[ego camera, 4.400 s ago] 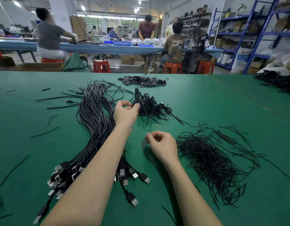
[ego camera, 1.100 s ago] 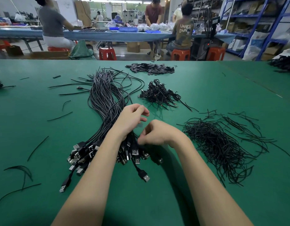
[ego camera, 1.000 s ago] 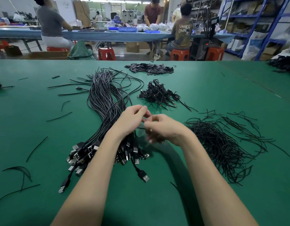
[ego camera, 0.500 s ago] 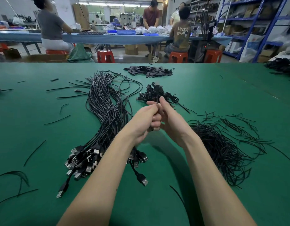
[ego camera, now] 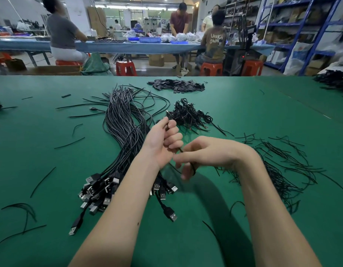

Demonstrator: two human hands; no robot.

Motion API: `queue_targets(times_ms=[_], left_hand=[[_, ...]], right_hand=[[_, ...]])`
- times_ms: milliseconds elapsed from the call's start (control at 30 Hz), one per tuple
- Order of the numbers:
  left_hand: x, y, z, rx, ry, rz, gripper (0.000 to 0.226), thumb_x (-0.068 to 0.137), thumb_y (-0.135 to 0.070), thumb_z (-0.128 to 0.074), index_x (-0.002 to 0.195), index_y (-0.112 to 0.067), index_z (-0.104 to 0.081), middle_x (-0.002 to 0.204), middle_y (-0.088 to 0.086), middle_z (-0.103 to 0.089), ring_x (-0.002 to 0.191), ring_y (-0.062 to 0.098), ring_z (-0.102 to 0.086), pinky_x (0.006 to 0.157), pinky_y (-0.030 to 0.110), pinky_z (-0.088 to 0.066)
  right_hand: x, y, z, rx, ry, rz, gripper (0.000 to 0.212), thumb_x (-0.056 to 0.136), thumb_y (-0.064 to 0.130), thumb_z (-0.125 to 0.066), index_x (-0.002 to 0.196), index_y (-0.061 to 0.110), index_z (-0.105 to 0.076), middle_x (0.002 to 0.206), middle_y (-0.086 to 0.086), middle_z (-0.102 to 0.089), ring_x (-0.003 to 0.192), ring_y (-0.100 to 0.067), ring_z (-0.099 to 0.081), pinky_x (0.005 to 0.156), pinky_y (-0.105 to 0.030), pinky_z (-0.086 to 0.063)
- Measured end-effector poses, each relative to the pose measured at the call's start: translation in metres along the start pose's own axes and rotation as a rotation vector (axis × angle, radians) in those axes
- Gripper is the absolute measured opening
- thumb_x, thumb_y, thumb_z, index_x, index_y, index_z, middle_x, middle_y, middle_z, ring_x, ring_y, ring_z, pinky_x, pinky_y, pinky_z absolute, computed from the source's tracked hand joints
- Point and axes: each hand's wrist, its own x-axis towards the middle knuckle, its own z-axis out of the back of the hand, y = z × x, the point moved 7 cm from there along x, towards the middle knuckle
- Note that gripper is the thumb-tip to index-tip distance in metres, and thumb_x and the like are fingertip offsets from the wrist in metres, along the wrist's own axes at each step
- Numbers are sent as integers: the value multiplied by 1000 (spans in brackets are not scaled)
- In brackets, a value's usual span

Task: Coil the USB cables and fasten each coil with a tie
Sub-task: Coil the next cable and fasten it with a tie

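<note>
Cable [ego camera: 180, 150], thin and black, gripped in left hand [ego camera: 164, 143]; right hand [ego camera: 203, 155] pinches it, seemingly, through blur.

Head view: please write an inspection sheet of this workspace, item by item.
Surface: green table, one level.
Job's things: bundle of USB cables; finished coils; heap of ties.
Clutter: stray ties at left; black strips at far edge.
Hands: left hand grips a cable; right hand blurred, fingers curled round a black strand.
Cables: plugs fanned towards the person.
Surroundings: workers at blue bench; red stools; shelving.
</note>
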Motion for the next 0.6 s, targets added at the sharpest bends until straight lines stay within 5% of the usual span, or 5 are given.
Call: queue_targets(times_ms=[67, 167, 267, 467, 600], left_hand=[[2, -2, 4, -93, -23, -6, 43, 108, -28, -31, 68, -17, -41, 50, -9, -21, 36, 7, -20, 35, 19, -19], [3, -5, 15, -234, -77, 12, 38, 106, -21, -31, 71, -14, -43, 52, -9, -24, 37, 7, -24, 35, 19, -24], [4, -6, 21, -241, -145, -8, 34, 104, -14, -30, 72, -12, -43, 51, -8, -24, 36, 7, -25, 34, 19, -26], [4, -4, 34, -175, -241, -22, 41, 109, -26, -26, 70, -17, -38, 45, -8, -18, 29, 7, -15, 29, 19, -10], [-1, -14, 20, 30, -80, -54, 44, 110, -39, -25, 73, -19, -38, 51, -9, -14, 39, 8, -6, 32, 21, -7]], right_hand=[[-6, 4, 12, -150, -85, 59, 37, 95, 48, -63, 86, 16, -79, 84, 8, -78, 75, 0, -68, 88, -28, -51], [-10, 11, 14, 120, -102, 197, 41, 101, 36, -61, 81, 3, -74, 77, -4, -77, 74, -11, -72, 92, -29, -52], [-6, 13, 13, 242, -125, 220, 33, 101, 29, -61, 78, 11, -75, 52, -5, -57, 50, -13, -51, 60, -22, -48], [-9, -8, -3, 342, 187, 7, 33, 106, 31, -50, 104, 6, -72, 61, -3, -62, 43, -8, -47, 37, -15, -32], [-5, -40, 7, 130, 53, -212, 31, 103, 31, -57, 100, 7, -76, 62, 0, -63, 47, -10, -49, 44, -18, -35]])
